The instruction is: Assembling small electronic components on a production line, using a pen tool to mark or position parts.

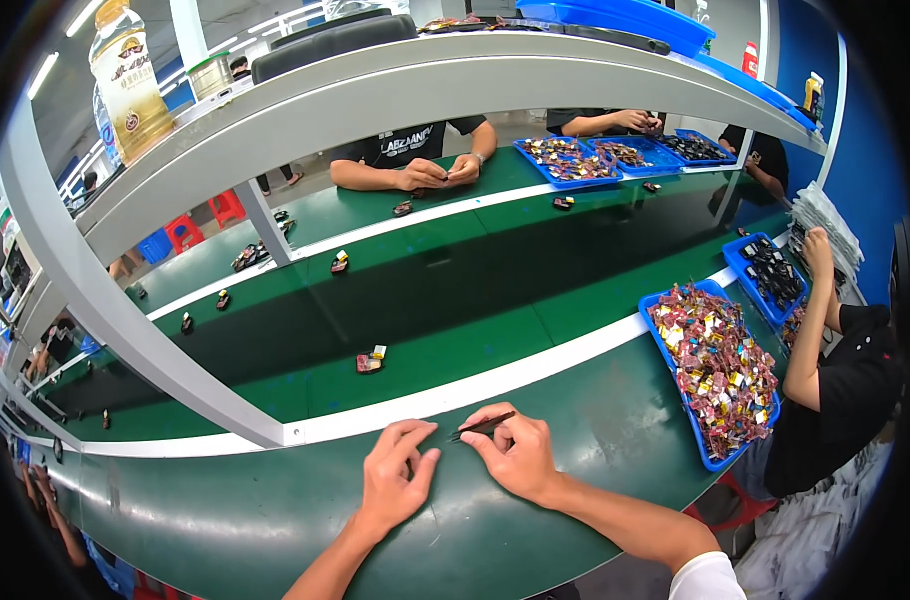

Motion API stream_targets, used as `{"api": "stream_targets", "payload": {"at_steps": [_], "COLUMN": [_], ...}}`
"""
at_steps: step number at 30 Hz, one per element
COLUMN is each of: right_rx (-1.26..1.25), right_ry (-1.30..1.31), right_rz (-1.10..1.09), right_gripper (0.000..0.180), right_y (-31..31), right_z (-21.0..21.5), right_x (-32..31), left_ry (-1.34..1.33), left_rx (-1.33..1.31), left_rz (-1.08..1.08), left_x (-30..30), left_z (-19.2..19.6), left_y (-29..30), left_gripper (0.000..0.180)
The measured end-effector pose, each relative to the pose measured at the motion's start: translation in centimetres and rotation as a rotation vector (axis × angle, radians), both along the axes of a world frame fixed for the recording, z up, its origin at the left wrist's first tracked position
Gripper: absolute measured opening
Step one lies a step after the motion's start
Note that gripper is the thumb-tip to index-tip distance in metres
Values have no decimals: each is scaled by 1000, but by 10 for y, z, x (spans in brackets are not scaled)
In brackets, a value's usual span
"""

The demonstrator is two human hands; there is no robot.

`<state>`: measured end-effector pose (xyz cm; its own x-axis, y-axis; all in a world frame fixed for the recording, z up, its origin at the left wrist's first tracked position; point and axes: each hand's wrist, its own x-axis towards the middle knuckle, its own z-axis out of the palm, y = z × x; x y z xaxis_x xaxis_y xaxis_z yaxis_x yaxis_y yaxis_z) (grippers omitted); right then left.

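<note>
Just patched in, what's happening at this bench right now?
A person sits at a green bench. Their right hand pinches dark tweezers, tips pointing toward the left hand, which rests open on the surface. A blue tray of small foil-coloured parts lies to the right. Small parts lie on the conveyor belt beyond; other people work around it.

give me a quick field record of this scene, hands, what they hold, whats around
left hand: open, flat on the green work surface, holding nothing
right hand: fingers pinch dark tweezers, tips pointing left
nearest bin: blue tray of small mixed-colour parts, to the right
belt: green conveyor belt with a small part on it
others: person in black at right, another person seated across
overhead: grey shelf with a drink bottle
</note>
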<state>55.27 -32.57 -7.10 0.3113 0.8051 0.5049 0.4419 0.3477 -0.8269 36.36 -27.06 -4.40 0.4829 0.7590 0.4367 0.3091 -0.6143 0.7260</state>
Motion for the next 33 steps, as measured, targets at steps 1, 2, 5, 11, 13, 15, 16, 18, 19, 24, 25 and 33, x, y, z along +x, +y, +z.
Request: {"api": "stream_targets", "payload": {"at_steps": [1,2,5,11,13,15,16,18,19,24,25,33], "right_rx": [2,5,-83,47,64,-15,-14,-13,-13,-131,-130,-32], "right_ry": [-13,-19,-34,-24,-41,-74,-79,-45,-52,-93,-100,-108], "right_rz": [28,21,85,145,132,140,137,166,162,202,205,161], "right_gripper": [17,17,13,15,17,18,18,19,19,14,14,10], "right_y": [-2,-2,-7,-5,-5,-8,-7,-6,-7,-10,-10,-11], "right_z": [1,1,6,-6,-2,7,5,-2,-2,6,4,4], "right_x": [-1,-2,-6,-6,-6,-6,-6,-5,-3,-3,-3,-8], "left_ry": [9,21,-17,-24,-37,-44,-48,-30,-7,37,39,11], "left_rx": [4,27,85,-70,11,23,34,15,-3,283,290,195], "left_rz": [-35,-53,-111,-65,-61,-51,-37,-19,3,-36,-33,-69], "left_x": [3,5,1,2,0,0,0,4,6,6,6,2], "left_z": [0,1,-19,-15,-19,-22,-23,-17,-15,-21,-21,-19], "left_y": [-2,-2,5,5,5,5,5,1,0,-1,-1,-2], "left_gripper": [37,32,21,3,6,5,5,5,6,10,10,15]}}
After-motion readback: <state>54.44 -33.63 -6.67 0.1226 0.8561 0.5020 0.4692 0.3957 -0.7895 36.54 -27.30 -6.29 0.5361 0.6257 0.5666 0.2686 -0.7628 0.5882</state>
